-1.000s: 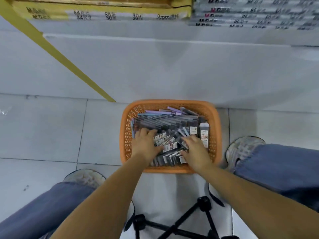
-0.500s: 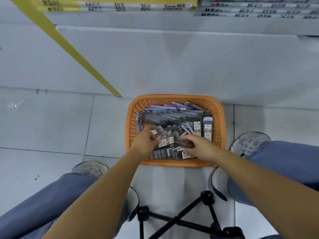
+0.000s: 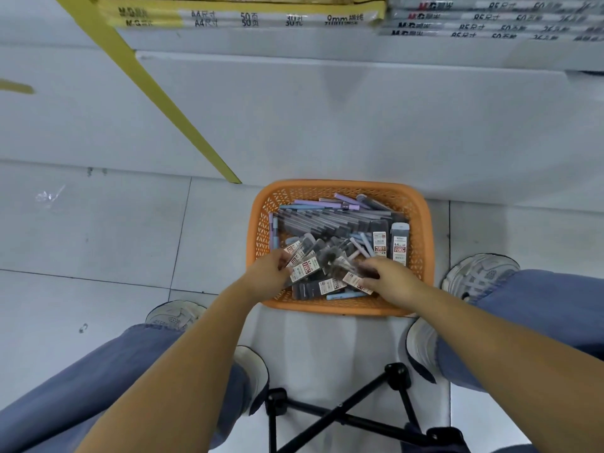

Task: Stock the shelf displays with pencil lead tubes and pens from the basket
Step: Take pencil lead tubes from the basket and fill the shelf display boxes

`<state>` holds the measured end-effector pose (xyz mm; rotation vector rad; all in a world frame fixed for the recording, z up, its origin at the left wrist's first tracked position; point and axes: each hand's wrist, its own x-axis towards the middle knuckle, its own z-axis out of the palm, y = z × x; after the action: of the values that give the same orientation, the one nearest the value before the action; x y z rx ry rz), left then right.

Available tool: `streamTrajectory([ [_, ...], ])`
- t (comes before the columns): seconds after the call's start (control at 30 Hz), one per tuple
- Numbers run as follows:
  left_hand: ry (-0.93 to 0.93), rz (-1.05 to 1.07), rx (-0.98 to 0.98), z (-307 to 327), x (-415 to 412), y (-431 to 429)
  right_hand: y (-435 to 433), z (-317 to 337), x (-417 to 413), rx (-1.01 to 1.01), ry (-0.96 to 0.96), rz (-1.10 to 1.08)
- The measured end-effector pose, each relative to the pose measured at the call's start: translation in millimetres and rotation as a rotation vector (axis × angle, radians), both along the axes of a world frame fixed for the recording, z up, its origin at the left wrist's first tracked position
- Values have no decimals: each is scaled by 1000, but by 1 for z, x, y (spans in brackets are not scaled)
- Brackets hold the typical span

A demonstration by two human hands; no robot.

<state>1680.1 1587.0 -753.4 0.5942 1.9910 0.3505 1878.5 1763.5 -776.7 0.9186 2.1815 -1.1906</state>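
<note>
In the left hand (image 3: 266, 277) a fan of pencil lead tubes (image 3: 302, 261) is gripped, and a few more are pinched by the right hand (image 3: 390, 284). Beneath, further tubes and lilac and blue pens (image 3: 327, 204) are heaped in the orange basket (image 3: 425, 230), set on the tiled floor (image 3: 98, 240)
</note>
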Motion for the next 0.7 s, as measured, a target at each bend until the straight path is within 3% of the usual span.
streamTrajectory([
  [0.1,-63,108,14,8,-1,-2,4,10,-3,-218,53,-269],
  [0.23,-200,406,113,19,1,-6,8,26,-12,-243,76,-329],
  [0.4,-464,654,272,38,10,-4,-7,46,-30,-499,192,-520],
  [0.53,-615,704,380,53,19,2,-21,65,-44,-625,307,-623],
  [0.7,-722,651,458,83,22,8,-27,107,-52,-589,448,-572],
])
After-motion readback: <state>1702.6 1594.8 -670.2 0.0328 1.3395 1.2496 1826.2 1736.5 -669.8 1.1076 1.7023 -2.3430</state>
